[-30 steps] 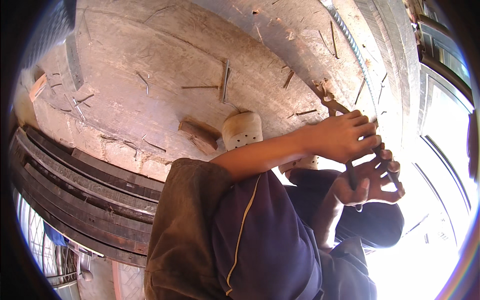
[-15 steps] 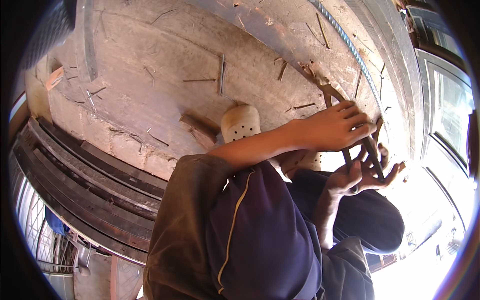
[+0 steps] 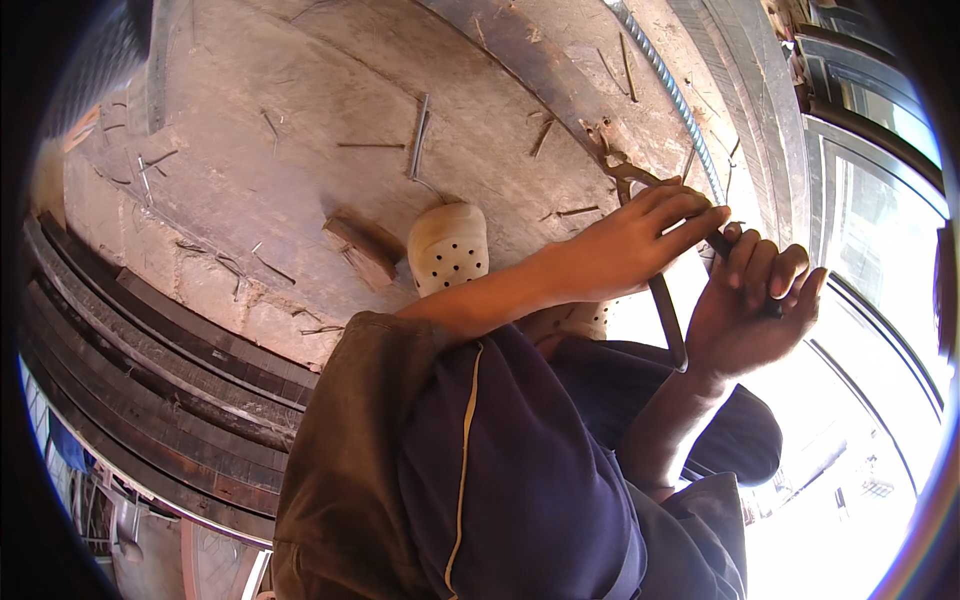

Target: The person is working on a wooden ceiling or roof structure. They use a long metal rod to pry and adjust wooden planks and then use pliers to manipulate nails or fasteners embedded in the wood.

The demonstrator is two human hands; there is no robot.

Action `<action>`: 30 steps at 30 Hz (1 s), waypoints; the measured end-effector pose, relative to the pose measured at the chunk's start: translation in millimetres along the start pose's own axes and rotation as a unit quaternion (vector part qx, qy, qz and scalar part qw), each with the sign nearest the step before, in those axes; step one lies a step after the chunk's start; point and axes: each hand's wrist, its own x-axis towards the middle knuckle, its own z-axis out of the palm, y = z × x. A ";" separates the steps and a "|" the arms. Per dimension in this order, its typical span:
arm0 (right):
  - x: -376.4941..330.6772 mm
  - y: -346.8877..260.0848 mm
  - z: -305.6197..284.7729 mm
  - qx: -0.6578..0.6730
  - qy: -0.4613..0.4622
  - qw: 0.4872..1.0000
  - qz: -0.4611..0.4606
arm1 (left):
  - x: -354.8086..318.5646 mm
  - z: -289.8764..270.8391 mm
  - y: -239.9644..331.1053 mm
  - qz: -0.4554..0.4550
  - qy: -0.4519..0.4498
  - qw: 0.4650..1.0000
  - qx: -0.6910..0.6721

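My left hand (image 3: 640,240) reaches across from the left, its fingers laid over a bent, rusty steel rod (image 3: 668,322). The rod curves from a fixture on the work surface (image 3: 607,150) down between both hands. My right hand (image 3: 752,300) is just to the right, curled around the upper part of the same rod, thumb side toward the left hand. The two hands nearly touch. The rod's top end is hidden under the fingers. Below the hands are my dark blue shorts (image 3: 520,470) and brown sleeve (image 3: 350,440).
A white perforated clog (image 3: 447,245) and a second one (image 3: 585,320) stand on the concrete floor (image 3: 250,200), with a wooden block (image 3: 360,245) and several short rod offcuts. A ribbed bar (image 3: 672,85) runs along the top. Stacked dark metal strips (image 3: 150,350) lie left; window frames (image 3: 870,150) right.
Both hands have slid down and left along the rod, and my left fingers now stretch out over it. The view has tilted slightly.
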 end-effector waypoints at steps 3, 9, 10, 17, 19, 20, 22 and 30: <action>5.5 -2.4 -1.6 0.059 -0.016 0.998 0.027 | 3.2 -3.7 0.3 0.006 -0.002 1.000 0.003; 14.8 -6.4 12.6 0.074 0.014 0.997 0.035 | 9.3 -11.6 -2.3 0.007 -0.002 0.999 -0.032; 17.5 -6.5 14.2 0.085 0.010 0.996 0.032 | 11.7 -13.6 -3.4 0.005 -0.003 0.999 -0.038; 45.6 0.8 27.4 0.027 0.020 0.999 0.011 | 33.5 -36.8 -11.0 -0.002 -0.040 0.997 -0.066; 59.0 5.7 30.2 0.003 0.004 1.000 0.003 | 39.6 -43.0 -18.4 -0.007 -0.013 0.996 -0.086; 58.5 2.9 37.9 -0.023 0.023 0.999 0.019 | 40.3 -43.7 -20.9 -0.003 0.004 0.996 -0.089; 59.8 7.6 18.3 -0.023 0.028 0.999 -0.004 | 32.0 -33.3 -22.0 -0.007 -0.036 0.995 -0.093; 30.8 13.4 -7.9 -0.024 -0.022 0.999 -0.037 | 28.1 -3.9 -14.5 0.004 0.014 0.999 -0.043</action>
